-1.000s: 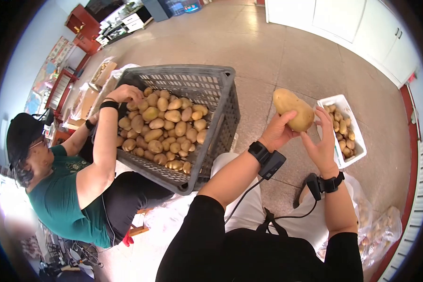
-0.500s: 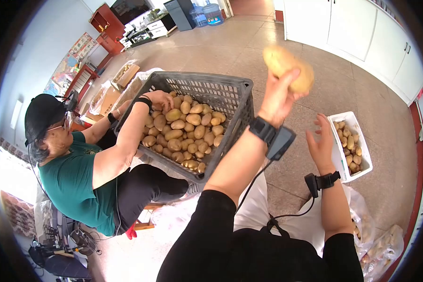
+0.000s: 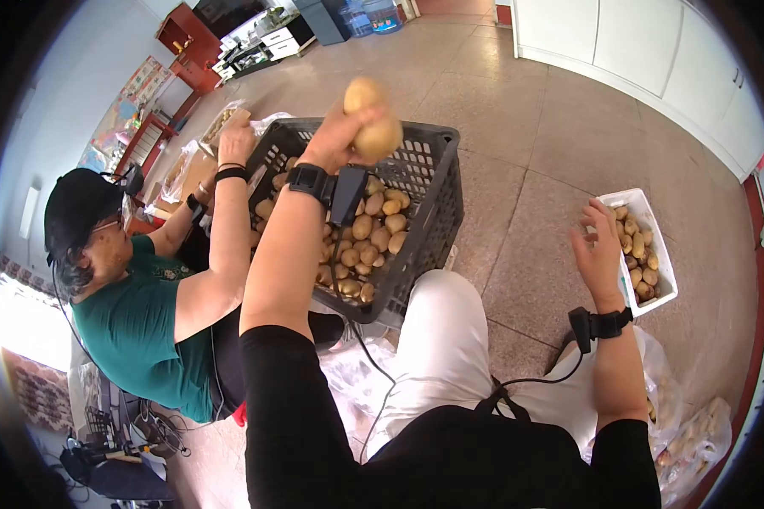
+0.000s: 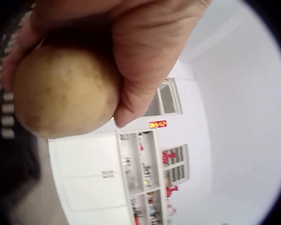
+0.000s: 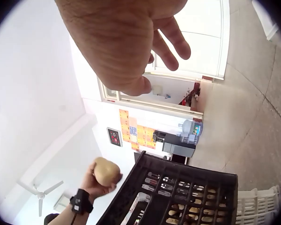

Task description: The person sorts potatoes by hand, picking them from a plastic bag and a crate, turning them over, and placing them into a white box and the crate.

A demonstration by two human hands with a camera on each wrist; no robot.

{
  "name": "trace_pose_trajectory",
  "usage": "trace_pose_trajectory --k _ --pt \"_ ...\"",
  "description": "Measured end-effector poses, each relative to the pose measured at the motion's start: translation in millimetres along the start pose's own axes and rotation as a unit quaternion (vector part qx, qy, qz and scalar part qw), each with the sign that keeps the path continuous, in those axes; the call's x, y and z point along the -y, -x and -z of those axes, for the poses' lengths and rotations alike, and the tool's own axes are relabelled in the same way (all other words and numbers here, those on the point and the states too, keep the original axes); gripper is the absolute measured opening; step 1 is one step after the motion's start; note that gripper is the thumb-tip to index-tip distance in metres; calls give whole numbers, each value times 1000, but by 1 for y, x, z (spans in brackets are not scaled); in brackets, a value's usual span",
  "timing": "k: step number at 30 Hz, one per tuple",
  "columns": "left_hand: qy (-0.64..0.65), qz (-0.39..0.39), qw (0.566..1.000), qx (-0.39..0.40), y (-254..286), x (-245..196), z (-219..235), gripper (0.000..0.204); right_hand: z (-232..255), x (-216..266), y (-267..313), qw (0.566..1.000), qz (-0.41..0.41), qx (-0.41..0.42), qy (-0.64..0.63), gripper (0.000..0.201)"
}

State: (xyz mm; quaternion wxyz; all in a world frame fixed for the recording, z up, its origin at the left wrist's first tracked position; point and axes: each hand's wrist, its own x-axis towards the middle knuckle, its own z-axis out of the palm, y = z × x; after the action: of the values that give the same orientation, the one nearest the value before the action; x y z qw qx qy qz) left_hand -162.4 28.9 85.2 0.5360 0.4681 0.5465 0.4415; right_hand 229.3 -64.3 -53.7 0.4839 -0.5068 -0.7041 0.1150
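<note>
1. Crate (image 3: 443,191), 11 o'clock: potatoes (image 3: 362,227); left grip (image 3: 335,140) holds 1 big potato (image 3: 380,141) above.
2. White box (image 3: 667,278), 3 o'clock: more potatoes (image 3: 641,254); right grip (image 3: 601,250) loosely wide beside it.
3. Ceiling fan (image 5: 40,194): right wrist view, outside head view.

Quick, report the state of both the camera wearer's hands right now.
Left hand: closed, holding a large, oblong, yellow-brown potato.
Right hand: open, fingers relaxed, holding nothing.

Large potato (image 3: 381,138), upper centre: was gripped by the left hand (image 3: 334,141) above a black crate (image 3: 446,174) of smaller potatoes (image 3: 362,227). Right hand (image 3: 600,256), right of frame: appeared left of a white box (image 3: 659,299).
</note>
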Motion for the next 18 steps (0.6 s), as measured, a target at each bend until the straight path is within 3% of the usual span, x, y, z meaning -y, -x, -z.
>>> trace_pose_trajectory --k 2,3,5,6,8,9,11,15,16,18 --pt "-156 69 985 -39 -6 28 26 62 1 0 -1 1000 6 5 13 36" --pt "-153 71 985 -43 -16 50 44 62 0 -1 -1 1000 10 5 15 34" --pt "-316 125 940 -24 -31 83 66 64 -3 -2 0 1000 16 9 18 31" --pt "-313 126 941 -25 -31 91 69 64 -4 -2 1 999 14 19 26 30" --pt "-546 166 821 15 -12 96 51 68 -5 -3 -1 999 11 28 36 29" --pt "-545 166 822 18 -15 107 53 68 -6 -2 -2 999 12 33 31 29" --pt "-528 252 800 130 -14 126 54 77 -9 -3 -2 999 10 42 27 29" --pt "-550 269 773 163 -7 135 41 77 -15 -6 -6 997 15 62 41 28" --pt "-550 269 773 164 -10 143 44 77 -16 -7 -8 997 12 65 40 28" --pt "-512 233 816 129 -16 157 50 94 -18 -8 -10 997 10 69 39 28"
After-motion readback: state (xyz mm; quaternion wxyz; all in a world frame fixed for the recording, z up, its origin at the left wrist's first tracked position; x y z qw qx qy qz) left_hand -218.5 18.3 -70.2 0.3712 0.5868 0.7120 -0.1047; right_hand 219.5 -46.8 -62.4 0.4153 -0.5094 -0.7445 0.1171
